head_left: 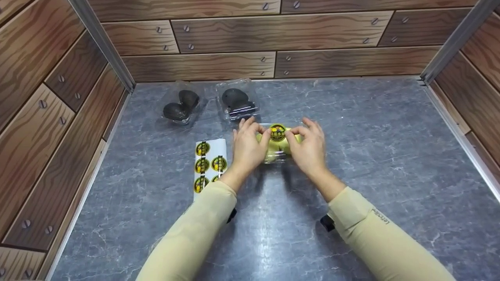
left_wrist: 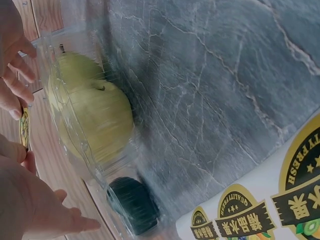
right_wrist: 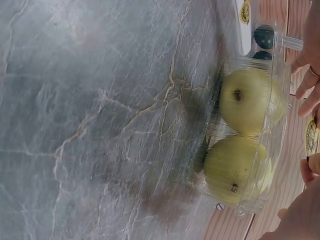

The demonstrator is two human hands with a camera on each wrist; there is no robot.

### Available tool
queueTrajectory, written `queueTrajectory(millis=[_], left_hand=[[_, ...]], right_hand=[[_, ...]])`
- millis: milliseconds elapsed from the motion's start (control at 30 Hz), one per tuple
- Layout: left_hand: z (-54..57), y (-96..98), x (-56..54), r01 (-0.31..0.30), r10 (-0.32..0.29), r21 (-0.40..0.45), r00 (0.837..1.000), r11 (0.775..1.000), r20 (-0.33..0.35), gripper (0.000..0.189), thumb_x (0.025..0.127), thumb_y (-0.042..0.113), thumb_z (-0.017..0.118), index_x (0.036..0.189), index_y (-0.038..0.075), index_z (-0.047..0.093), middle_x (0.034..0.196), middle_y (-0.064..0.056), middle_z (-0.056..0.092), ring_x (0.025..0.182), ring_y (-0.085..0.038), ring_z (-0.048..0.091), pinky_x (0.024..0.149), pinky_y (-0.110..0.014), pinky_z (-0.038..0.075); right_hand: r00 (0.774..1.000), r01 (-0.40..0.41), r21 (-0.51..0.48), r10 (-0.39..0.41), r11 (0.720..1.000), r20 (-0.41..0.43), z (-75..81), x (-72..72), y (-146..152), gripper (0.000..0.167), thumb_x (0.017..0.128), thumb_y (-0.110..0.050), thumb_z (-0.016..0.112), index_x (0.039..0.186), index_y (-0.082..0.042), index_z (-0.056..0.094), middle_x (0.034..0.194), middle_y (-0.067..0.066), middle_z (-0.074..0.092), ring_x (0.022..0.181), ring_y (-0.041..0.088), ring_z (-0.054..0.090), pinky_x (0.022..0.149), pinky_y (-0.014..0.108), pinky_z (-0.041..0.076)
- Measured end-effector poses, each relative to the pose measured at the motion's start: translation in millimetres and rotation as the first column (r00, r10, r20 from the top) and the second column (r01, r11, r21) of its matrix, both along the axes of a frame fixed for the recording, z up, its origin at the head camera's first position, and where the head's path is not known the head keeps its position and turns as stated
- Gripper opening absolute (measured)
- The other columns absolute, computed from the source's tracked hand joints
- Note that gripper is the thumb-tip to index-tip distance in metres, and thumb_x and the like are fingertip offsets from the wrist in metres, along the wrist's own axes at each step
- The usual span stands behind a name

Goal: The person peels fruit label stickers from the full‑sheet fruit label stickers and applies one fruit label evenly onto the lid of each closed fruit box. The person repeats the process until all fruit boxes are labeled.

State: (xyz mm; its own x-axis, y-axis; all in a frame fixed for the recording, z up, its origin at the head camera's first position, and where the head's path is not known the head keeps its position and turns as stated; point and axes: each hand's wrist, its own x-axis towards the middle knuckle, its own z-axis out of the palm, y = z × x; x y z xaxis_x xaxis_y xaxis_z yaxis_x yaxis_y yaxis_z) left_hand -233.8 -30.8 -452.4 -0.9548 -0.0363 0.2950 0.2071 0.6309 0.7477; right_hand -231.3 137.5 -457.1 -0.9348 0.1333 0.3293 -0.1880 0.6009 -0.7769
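Between both hands is a round black-and-yellow sticker (head_left: 278, 133), pinched at its left edge by my left hand (head_left: 250, 146) and at its right edge by my right hand (head_left: 308, 146). The wrist views show the sticker (left_wrist: 24, 129) held above the lid, apart from it. Below is a clear plastic box (right_wrist: 280, 135) with yellow-green pears (right_wrist: 240, 165) inside, standing on the tabletop. To the left of my left hand lies a white sticker sheet (head_left: 211, 156) bearing several more round stickers, its lower part hidden by my sleeve.
Two clear boxes, a left one (head_left: 199, 88) and a right one (head_left: 250, 88), stand at the back left, each holding dark oval fruit that looks like avocados. Wood-patterned panels (head_left: 250, 35) wall the grey marbled table (head_left: 390, 156) at the back and sides.
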Motion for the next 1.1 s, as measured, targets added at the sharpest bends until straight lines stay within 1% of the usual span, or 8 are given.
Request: queueTrajectory(millis=[167, 333, 600, 867, 1100], left_hand=[[0.9, 1.3, -2.3, 0.005, -0.006, 0.011, 1.000, 1.000, 0.011, 0.020, 0.101, 0.024, 0.071, 0.091, 0.007, 0.069, 0.154, -0.022, 0.055, 0.152, -0.045, 0.037, 0.123, -0.072, 0.016], [2.0, 1.6, -4.3, -0.005, 0.005, -0.007, 0.999, 1.000, 0.038, 0.020, 0.101, 0.026, 0.071, 0.092, 0.008, 0.071, 0.157, -0.024, 0.050, 0.154, -0.045, 0.033, 0.124, -0.071, 0.015], [0.4, 4.8, -5.8, -0.013, 0.013, -0.004, 0.996, 1.000, 0.087, 0.020, 0.102, 0.027, 0.070, 0.093, 0.009, 0.073, 0.162, -0.022, 0.045, 0.157, -0.043, 0.027, 0.125, -0.069, 0.011], [-2.2, 9.2, -9.2, -0.022, 0.023, -0.015, 0.995, 1.000, 0.096, 0.019, 0.101, 0.027, 0.072, 0.090, 0.010, 0.072, 0.162, -0.021, 0.046, 0.157, -0.043, 0.028, 0.125, -0.068, 0.011], [-3.0, 10.5, -11.9, -0.028, 0.030, -0.021, 0.993, 0.999, 0.113, 0.019, 0.100, 0.027, 0.072, 0.089, 0.011, 0.072, 0.161, -0.021, 0.047, 0.157, -0.044, 0.028, 0.126, -0.067, 0.013]], right_hand=[[1.000, 0.001, -0.003, -0.001, 1.000, 0.012, 0.2, -1.6, 1.5, 0.019, 0.096, -0.018, 0.077, 0.091, 0.001, 0.076, 0.152, 0.028, 0.054, 0.149, 0.054, 0.035, 0.127, 0.061, 0.018], [1.000, -0.002, -0.001, 0.002, 1.000, 0.024, 1.3, -4.1, 2.5, 0.019, 0.096, -0.018, 0.076, 0.093, 0.001, 0.076, 0.153, 0.027, 0.054, 0.149, 0.054, 0.034, 0.127, 0.061, 0.017], [1.000, 0.008, 0.029, -0.007, 1.000, -0.018, -2.7, -8.0, 4.8, 0.017, 0.094, -0.014, 0.077, 0.091, 0.003, 0.076, 0.148, 0.032, 0.056, 0.145, 0.057, 0.039, 0.127, 0.060, 0.019], [1.000, 0.015, 0.011, -0.015, 1.000, -0.001, -3.7, -9.4, 7.4, 0.017, 0.093, -0.014, 0.077, 0.090, 0.003, 0.075, 0.148, 0.031, 0.056, 0.146, 0.056, 0.038, 0.128, 0.059, 0.018], [0.998, 0.014, 0.028, -0.015, 1.000, 0.054, -3.9, -10.3, 9.3, 0.018, 0.095, -0.016, 0.077, 0.091, 0.002, 0.075, 0.151, 0.031, 0.054, 0.148, 0.056, 0.036, 0.128, 0.061, 0.016]])
